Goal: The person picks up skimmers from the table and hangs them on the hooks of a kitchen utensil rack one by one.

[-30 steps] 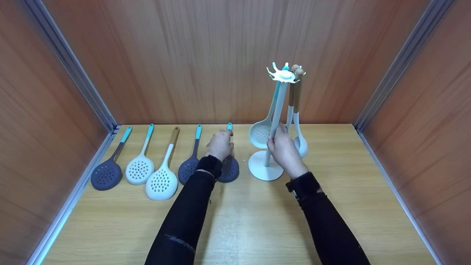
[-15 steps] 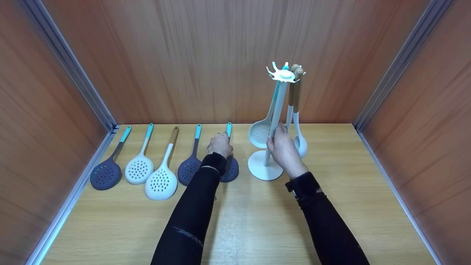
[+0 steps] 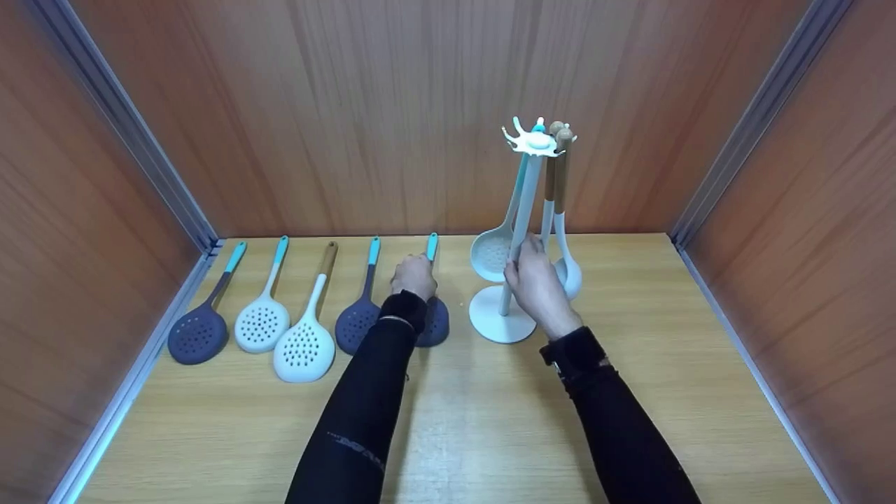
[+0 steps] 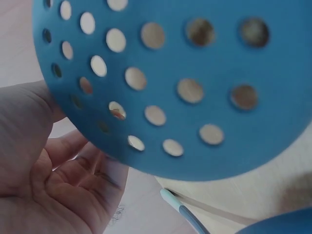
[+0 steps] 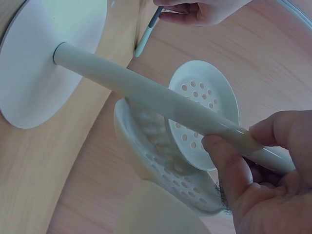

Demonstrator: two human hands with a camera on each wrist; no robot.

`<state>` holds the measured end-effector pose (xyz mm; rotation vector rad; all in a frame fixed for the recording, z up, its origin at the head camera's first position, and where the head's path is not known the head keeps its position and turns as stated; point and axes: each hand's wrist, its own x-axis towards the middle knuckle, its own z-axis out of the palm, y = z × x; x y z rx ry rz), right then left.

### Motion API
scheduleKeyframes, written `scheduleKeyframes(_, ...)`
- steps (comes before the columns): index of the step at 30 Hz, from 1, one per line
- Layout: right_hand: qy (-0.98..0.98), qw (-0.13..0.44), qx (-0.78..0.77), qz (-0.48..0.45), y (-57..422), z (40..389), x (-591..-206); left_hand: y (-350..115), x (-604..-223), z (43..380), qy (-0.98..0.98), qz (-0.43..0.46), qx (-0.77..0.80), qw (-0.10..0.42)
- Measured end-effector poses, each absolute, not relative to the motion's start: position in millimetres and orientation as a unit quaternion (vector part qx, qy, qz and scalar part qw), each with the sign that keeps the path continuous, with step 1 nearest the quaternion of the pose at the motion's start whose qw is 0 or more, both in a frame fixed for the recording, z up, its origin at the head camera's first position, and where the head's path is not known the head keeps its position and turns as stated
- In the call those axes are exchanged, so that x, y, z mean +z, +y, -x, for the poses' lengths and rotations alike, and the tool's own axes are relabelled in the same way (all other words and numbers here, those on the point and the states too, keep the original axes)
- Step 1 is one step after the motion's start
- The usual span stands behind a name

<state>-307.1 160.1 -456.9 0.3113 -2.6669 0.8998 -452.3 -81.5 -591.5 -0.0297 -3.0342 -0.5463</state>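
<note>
My left hand (image 3: 414,275) grips the handle of a dark slotted skimmer (image 3: 435,325), whose turquoise handle end sticks out beyond the fingers. In the left wrist view the round perforated head of this skimmer (image 4: 165,63) looks blue, fills much of the picture and partly hides the left hand (image 4: 63,190). With thumb and fingers my right hand (image 3: 539,287) holds the white pole of a utensil stand (image 3: 526,203). Pale utensils hang from the stand's hooks, among them a perforated skimmer (image 3: 491,255) and a brown-handled ladle (image 3: 570,276).
Left of my left hand several skimmers lie in a row: a dark one (image 3: 357,323), a white one with a brown handle (image 3: 304,350), a white one with a turquoise handle (image 3: 262,323) and another dark one (image 3: 198,336). Wooden panels (image 3: 420,105) enclose the table's back and sides.
My left hand has slid slightly toward me along the dark skimmer's handle, and more of the turquoise end shows. My right hand keeps holding the pole. The whole view has shifted slightly.
</note>
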Motion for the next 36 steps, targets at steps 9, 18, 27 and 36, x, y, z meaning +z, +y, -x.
scheduleKeyframes(9,-0.931,0.157,0.312,-0.109,159.9,305.9,-455.4,-86.2,-553.7,419.0,-0.983,0.017,-0.181,0.041)
scheduleKeyframes(18,-0.93,0.152,0.316,-0.107,160.2,306.6,-456.2,-81.1,-500.1,377.9,-0.976,0.011,-0.215,0.033)
scheduleKeyframes(27,-0.926,0.146,0.331,-0.106,159.4,307.6,-456.9,-83.2,-490.2,380.6,-0.966,0.009,-0.254,0.038)
scheduleKeyframes(36,-0.927,0.136,0.335,-0.1,160.0,307.3,-455.6,-85.2,-480.5,374.0,-0.957,0.026,-0.281,0.068)
